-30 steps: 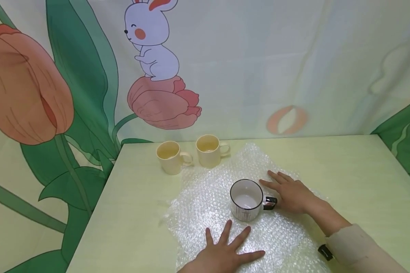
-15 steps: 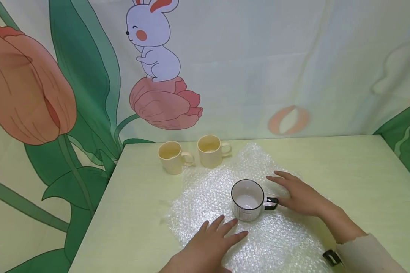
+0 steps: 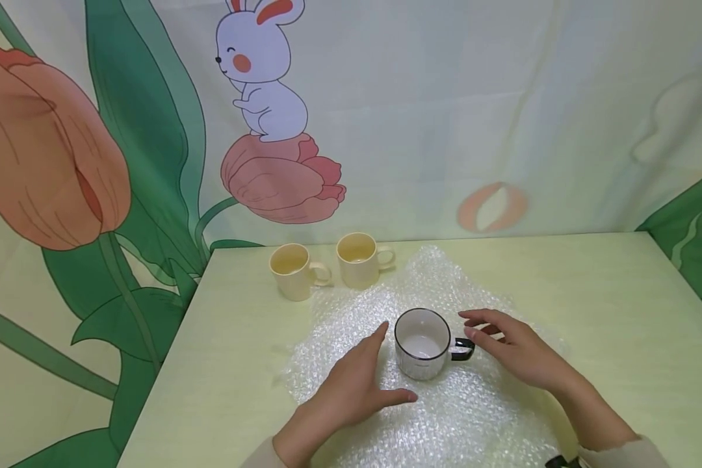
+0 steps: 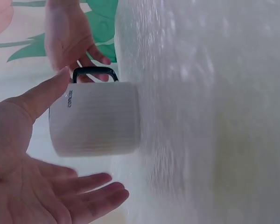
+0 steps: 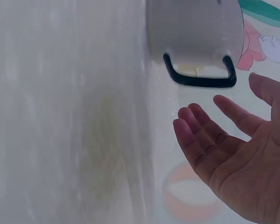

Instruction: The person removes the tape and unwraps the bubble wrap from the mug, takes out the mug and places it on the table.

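Observation:
A white ribbed mug (image 3: 422, 344) with a black rim and a black handle (image 3: 463, 350) stands upright on a sheet of bubble wrap (image 3: 351, 318). In the head view my left hand (image 3: 353, 383) is spread at the mug's left side, thumb and fingers parted around it without gripping. The left wrist view shows the mug (image 4: 95, 119) between that thumb and the fingers. My right hand (image 3: 517, 351) hovers by the handle, its fingers loosely bent. From the right wrist view, a gap shows between this hand (image 5: 242, 144) and the handle (image 5: 200, 81).
Two cream-yellow mugs (image 3: 294, 276) stand behind and left of the bubble wrap, handles to the right. A small black object (image 3: 561, 461) lies by the right sleeve at the front. Behind the pale table (image 3: 608, 292) hangs a printed cloth (image 3: 415, 117).
My left hand has lifted from flat on the bubble wrap and come up to the mug's left side. My right hand has risen off the wrap and turned toward the handle. The mug stays put.

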Tool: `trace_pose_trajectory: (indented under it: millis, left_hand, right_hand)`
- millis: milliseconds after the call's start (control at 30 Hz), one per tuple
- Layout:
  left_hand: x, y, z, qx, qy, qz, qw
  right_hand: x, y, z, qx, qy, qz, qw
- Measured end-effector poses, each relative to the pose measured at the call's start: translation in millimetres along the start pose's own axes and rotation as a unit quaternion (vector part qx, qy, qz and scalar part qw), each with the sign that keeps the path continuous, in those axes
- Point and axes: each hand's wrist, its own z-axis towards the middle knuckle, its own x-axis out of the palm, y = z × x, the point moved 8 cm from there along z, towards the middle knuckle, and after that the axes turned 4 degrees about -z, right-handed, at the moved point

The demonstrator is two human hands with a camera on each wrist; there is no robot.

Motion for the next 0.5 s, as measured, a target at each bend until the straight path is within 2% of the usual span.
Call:
trace_pose_trajectory:
  millis: [167,400,500]
  left_hand:
    - [5.8,-2.0,10.8,-0.006,-0.017,-0.054,0.9984]
    - [12.6,-10.1,26.1,0.018,-0.026,-0.108,0.9937]
    - [15.5,-7.8,30.7,0.004,-0.024,-0.136,0.9903]
  right_hand:
    - [12,-1,-1.3,0.026,0.018,0.036,0.9988]
    - [27,-8,-1.8,0.062,0.039,0.107,0.9915]
    - [33,-7,-0.9,0.059,0.049,0.135,0.9879]
